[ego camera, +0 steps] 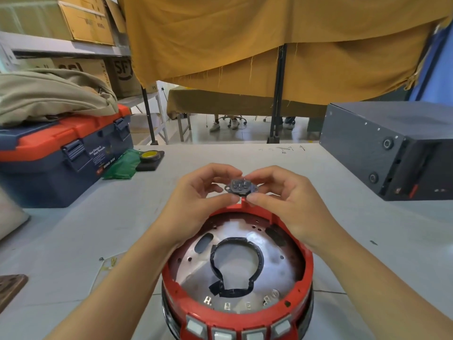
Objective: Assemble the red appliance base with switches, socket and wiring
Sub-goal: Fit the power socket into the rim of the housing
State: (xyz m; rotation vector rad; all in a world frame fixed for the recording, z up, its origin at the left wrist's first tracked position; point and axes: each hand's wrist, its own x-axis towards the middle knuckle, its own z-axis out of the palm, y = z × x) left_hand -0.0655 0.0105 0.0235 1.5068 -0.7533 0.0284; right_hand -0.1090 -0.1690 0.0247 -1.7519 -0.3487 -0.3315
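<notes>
The round red appliance base [307, 263] lies on the table in front of me, open side up, showing a shiny metal plate [277, 271] with a black-taped ring opening. Several white switches [224, 333] sit in its near rim. Just above the far rim, both hands hold a small black socket [239, 187] with metal pins facing me. My left hand [196, 192] pinches its left side between thumb and fingers. My right hand [282, 195] pinches its right side the same way. No wiring is visible.
A blue and orange toolbox [61, 155] with a beige bag on top stands at the left. Green packets [122, 165] and a tape roll [150, 156] lie beside it. A dark metal box [392, 148] stands at the right. Small screws [101, 258] lie at the near left.
</notes>
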